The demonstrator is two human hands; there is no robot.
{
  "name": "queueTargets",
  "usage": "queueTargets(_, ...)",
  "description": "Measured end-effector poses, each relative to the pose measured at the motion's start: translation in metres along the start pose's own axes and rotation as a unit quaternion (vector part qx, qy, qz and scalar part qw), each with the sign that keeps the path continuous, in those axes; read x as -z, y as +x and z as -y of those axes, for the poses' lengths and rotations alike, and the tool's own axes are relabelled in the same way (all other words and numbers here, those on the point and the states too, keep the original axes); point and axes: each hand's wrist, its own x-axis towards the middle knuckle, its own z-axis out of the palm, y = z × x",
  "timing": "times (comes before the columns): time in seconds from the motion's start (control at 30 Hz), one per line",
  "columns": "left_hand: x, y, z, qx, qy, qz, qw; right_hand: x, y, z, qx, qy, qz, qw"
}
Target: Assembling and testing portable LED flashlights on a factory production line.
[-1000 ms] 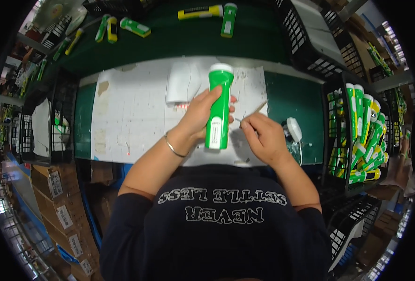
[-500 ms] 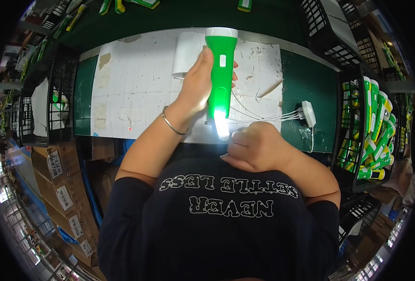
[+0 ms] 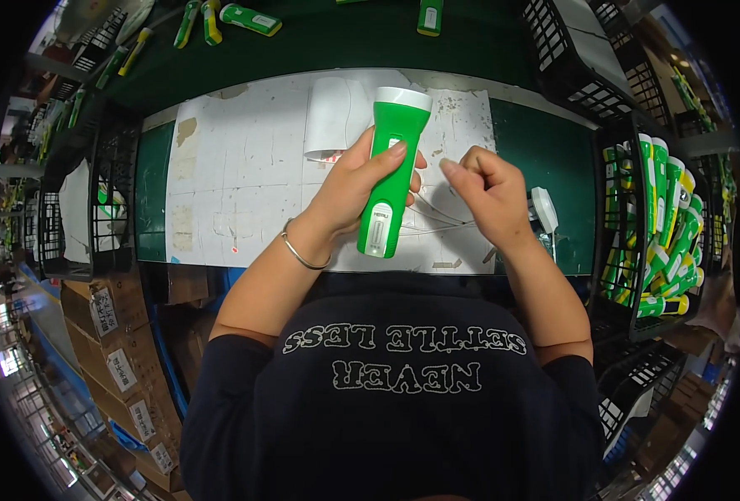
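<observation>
A green flashlight (image 3: 395, 179) with a white head ring stands tilted in my left hand (image 3: 357, 179), its wide end away from me. My left thumb lies on the switch (image 3: 396, 144), and the fingers wrap behind the body. Near its lower end, a clear light strip (image 3: 377, 231) lies flush in the body and is unlit. To the right, my right hand (image 3: 493, 194) is raised apart from the flashlight, fingers curled in a loose fist, thumb toward the flashlight; nothing shows in it.
White board (image 3: 244, 167) covers the green table, with a curled paper sheet (image 3: 332, 117) behind my left hand. White cables run to a white charger (image 3: 543, 210) at right. A black crate (image 3: 637, 225) holds several flashlights; more (image 3: 251, 19) lie at the far edge. Cartons (image 3: 115, 351) stand lower left.
The glowing strip at the flashlight's lower end is now dark and flush with the body. My left thumb has moved onto the switch. My right hand has lifted away, up and right.
</observation>
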Motion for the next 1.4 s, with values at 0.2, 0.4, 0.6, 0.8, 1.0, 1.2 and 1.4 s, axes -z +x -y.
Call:
queueTargets(0.2, -0.007, -0.008, -0.002, 0.032, 0.035, 0.009, 0.999, 0.027, 0.027, 0.015, -0.041, 0.019, -0.012, 0.999)
queueTargets(0.4, -0.022, -0.015, 0.003, -0.030, 0.295, 0.049, 0.954, 0.020, 0.045, 0.038, -0.047, -0.129, 0.139, 0.981)
queueTargets(0.6, -0.029, -0.023, -0.005, 0.138, 0.116, 0.119, 0.976, 0.012, 0.047, 0.028, 0.010, -0.102, 0.255, 0.961)
queueTargets(0.8, -0.023, -0.015, -0.002, 0.125, 0.034, 0.175, 0.976, 0.011, 0.051, 0.031, 0.078, -0.007, 0.235, 0.969)
queueTargets(1.0, -0.020, -0.007, -0.005, 0.097, 0.212, 0.088, 0.968, 0.008, 0.051, 0.013, 0.002, -0.121, 0.200, 0.972)
queueTargets(1.2, -0.018, -0.006, -0.002, 0.070, 0.289, 0.058, 0.953, 0.010, 0.055, 0.013, 0.028, -0.141, 0.190, 0.971)
queueTargets(1.4, -0.018, -0.001, 0.001, 0.025, 0.230, 0.068, 0.970, 0.013, 0.062, 0.010, 0.008, -0.091, 0.189, 0.978)
